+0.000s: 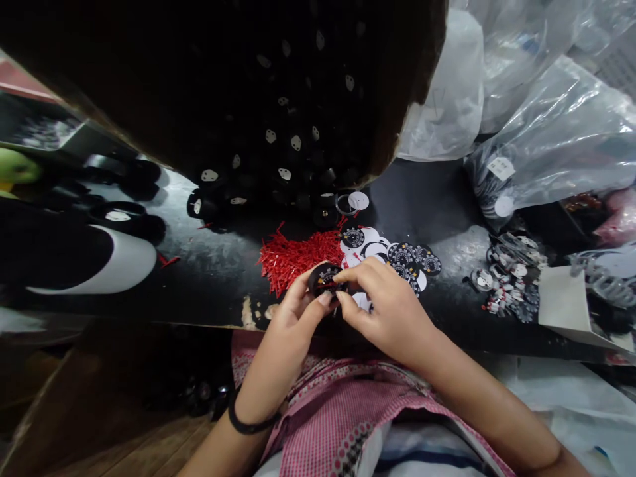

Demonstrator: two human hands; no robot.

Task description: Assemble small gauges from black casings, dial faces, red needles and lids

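My left hand [293,321] is closed around a small round black gauge [325,271], its printed dial facing up. Over the dial, the thumb and fingertips of my right hand [390,301] are pinched together at the gauge's edge. A thin bit of red shows on the dial by these fingertips, but what they grip is too small to make out. Just beyond my hands lies a heap of red pointers [298,255]. To its right, black printed dial discs [402,255] are spread among plain white discs [373,250].
A big dark box [422,86] full of black round housings [209,199] opens toward me. Clear plastic bags [556,126] stand at the right, near a pile of small metal parts [517,271] and a white carton [564,301]. A white-edged black roll [132,262] lies left.
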